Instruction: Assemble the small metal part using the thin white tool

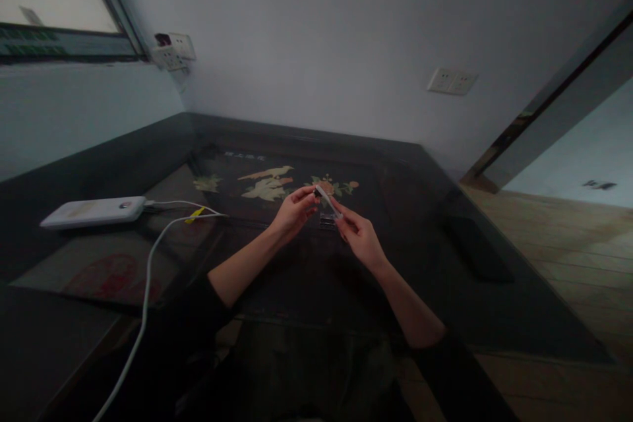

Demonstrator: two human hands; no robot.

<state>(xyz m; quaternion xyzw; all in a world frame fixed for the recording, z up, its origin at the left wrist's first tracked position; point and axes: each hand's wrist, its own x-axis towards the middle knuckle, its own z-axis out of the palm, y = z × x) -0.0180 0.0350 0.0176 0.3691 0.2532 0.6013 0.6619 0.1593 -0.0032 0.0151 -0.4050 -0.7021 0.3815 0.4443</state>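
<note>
Above the middle of the dark tabletop, my two hands meet at one small item. My right hand (362, 237) is closed in a pinch on a thin white strip (325, 196), which slants up to the left. At the strip's upper end is a small black piece (317, 192), pinched between the fingertips of my left hand (293, 212). Whether strip and piece are joined I cannot tell. Just beneath, beside my right fingers, lies a small dark object with shiny edges (327, 220); its kind is too small to make out.
A white power bank (93, 211) lies at the left, with a white cable (148, 270) bearing a yellow tag (194, 215). A flat black object (477, 249) rests on the right of the glossy table (410, 171). Wall sockets (452, 81) are behind.
</note>
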